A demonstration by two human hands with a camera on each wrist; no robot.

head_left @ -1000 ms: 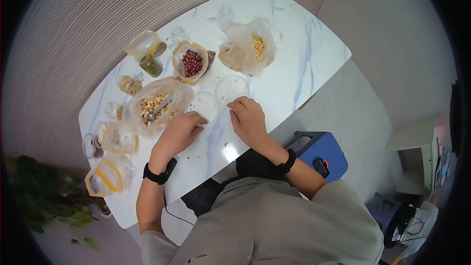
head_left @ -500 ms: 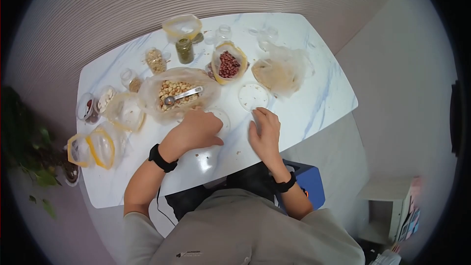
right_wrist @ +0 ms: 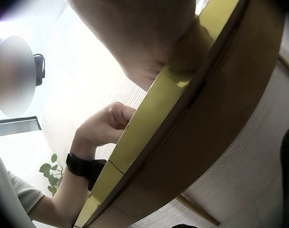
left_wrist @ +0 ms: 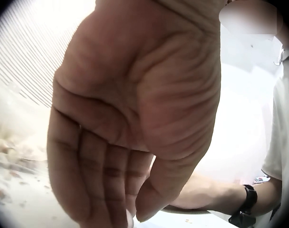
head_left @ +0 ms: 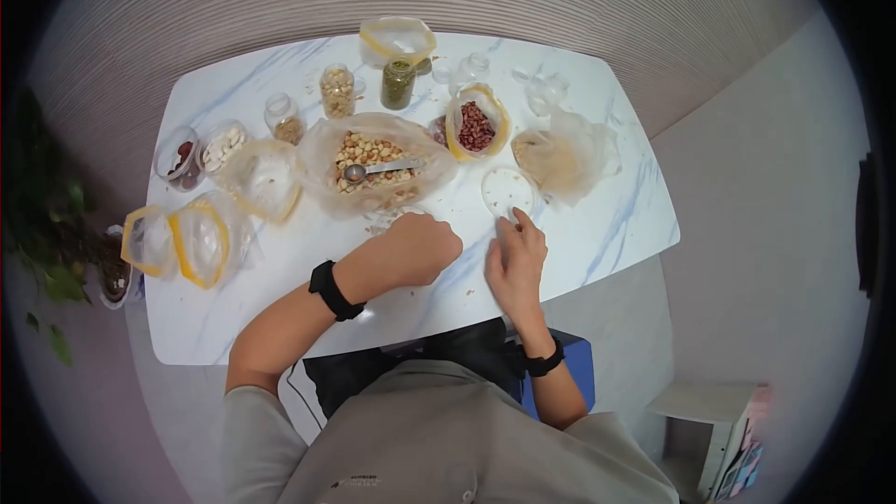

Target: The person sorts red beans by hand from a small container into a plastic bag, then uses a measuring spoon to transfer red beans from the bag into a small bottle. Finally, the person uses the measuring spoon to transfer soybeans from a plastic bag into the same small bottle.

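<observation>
My left hand hangs over the near side of the table, fingers loosely bent. Its palm is bare in the left wrist view, where the fingertips run off the bottom edge. A clear round lid is partly hidden behind it. My right hand lies palm down to the right, its fingertips right at the near rim of a second clear round lid with small crumbs on it. Beyond the left hand sits an open plastic bag of tan nuts or beans, with a metal measuring spoon on top.
Dark red beans fill a yellow-edged bag farther back. A knotted-looking bag lies at right. Jars of green beans and pale nuts stand behind. At left are empty yellow-edged bags and a tub of white pieces.
The head view has swung, so the table appears turned. My left hand has come away from its lid toward the right, with fingers more bent. The right hand stays beside the other lid.
</observation>
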